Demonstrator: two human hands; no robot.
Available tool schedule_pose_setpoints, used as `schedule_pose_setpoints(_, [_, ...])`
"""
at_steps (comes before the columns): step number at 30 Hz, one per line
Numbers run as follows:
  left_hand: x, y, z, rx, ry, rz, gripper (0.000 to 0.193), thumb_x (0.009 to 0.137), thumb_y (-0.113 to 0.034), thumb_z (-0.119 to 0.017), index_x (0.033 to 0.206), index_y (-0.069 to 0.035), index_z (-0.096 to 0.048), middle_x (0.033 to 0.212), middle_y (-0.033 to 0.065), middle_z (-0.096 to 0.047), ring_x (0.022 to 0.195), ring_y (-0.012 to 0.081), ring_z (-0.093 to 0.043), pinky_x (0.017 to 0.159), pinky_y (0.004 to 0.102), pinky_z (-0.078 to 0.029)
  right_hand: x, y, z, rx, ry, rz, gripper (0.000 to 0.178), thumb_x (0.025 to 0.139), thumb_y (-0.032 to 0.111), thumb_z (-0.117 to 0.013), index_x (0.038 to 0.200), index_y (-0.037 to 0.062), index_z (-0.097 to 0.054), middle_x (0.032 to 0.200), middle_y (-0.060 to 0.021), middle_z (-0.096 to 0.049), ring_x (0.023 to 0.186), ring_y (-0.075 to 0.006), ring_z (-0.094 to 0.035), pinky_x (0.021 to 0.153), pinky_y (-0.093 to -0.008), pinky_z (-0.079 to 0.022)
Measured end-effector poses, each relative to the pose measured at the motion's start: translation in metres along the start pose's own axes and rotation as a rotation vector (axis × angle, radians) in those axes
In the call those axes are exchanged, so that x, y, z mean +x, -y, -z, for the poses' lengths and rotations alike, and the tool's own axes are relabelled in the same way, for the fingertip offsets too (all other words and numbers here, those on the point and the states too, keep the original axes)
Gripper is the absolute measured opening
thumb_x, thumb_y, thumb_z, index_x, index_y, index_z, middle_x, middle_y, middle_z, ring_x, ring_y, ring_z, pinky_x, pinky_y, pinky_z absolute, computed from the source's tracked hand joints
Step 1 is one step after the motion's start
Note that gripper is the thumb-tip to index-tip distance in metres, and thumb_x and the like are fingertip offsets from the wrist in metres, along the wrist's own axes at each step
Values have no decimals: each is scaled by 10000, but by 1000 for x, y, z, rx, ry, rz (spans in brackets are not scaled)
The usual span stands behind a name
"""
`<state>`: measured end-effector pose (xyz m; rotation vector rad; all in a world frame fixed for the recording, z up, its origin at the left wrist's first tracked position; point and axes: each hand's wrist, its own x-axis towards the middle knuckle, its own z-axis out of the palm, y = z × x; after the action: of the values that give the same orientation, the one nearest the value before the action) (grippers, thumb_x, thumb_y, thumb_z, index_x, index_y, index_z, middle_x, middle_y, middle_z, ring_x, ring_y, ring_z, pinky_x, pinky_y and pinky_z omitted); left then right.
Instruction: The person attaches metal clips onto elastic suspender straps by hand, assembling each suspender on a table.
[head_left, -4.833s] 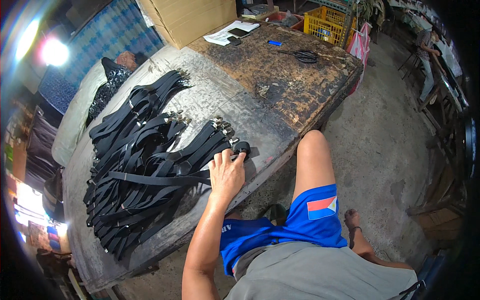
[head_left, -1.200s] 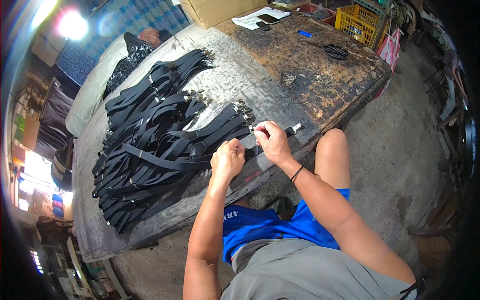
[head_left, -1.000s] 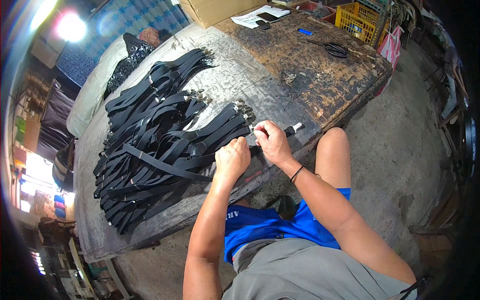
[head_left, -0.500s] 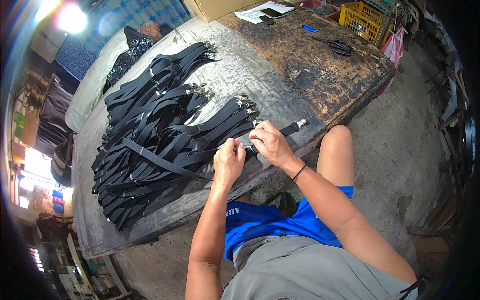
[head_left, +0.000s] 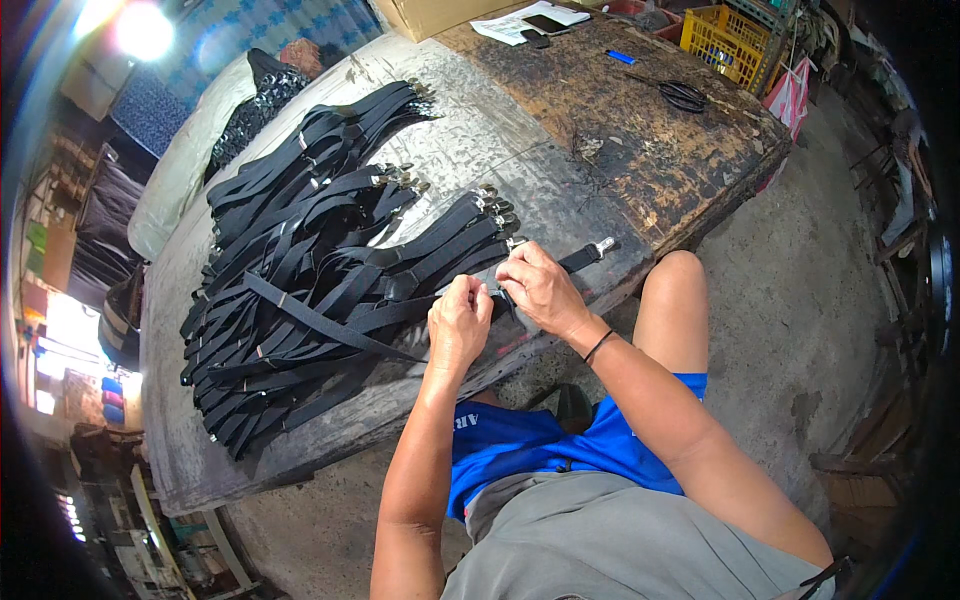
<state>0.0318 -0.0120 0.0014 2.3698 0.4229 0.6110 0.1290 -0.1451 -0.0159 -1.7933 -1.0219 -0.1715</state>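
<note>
Both my hands meet at the table's near edge on a black suspender strap [head_left: 581, 260]. My left hand [head_left: 459, 322] pinches it, fingers closed. My right hand [head_left: 543, 290], a dark band on its wrist, is closed on the same strap just right of the left one. A small light-coloured piece shows between the fingertips, mostly hidden. Beyond my right hand the strap runs out to a shiny metal clip [head_left: 605, 246] lying on the table. Left of my hands spreads a heap of black suspenders [head_left: 330, 325], with metal clips [head_left: 492, 203] along its right side.
The worn table [head_left: 560, 105] carries scissors [head_left: 682, 95], a small blue object [head_left: 620, 57], a phone [head_left: 543, 23] and papers [head_left: 487, 31] toward the far right. A yellow crate [head_left: 722, 45] stands beyond. A pale sack [head_left: 190, 165] of clipped straps sits far left.
Almost nothing differs. Both hands keep their grip on the strap in nearly the same place, and the view has shifted very slightly.
</note>
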Motion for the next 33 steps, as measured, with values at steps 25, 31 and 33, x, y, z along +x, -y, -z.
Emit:
schedule_pose_setpoints(25, [27,1,0,-209,235,-149,157,960,-116,-568,1001,26,-624,791,93,-663,629,135,-606,584,289,-502,13,-17,22,658,-357,-447,91,966,104,-604,968,13,-599,823,-28,-585,641,-89,-592,610,-253,-532])
schedule_pose_setpoints(31, [96,-49,-21,-73,174,-297,189,926,-175,-594,949,4,-651,788,199,-671,742,345,-667,691,404,-511,13,-35,85,851,-731,-395,79,983,107,-585,1019,38,-572,826,-37,-602,635,-114,-604,608,-276,-547])
schedule_pose_setpoints(33, [123,-61,-38,-50,190,-300,202,913,-180,-590,993,-4,-645,851,230,-680,827,402,-669,740,431,-516,12,-39,99,886,-799,-403,89,988,123,-588,1025,44,-571,832,-39,-602,643,-119,-606,604,-286,-555])
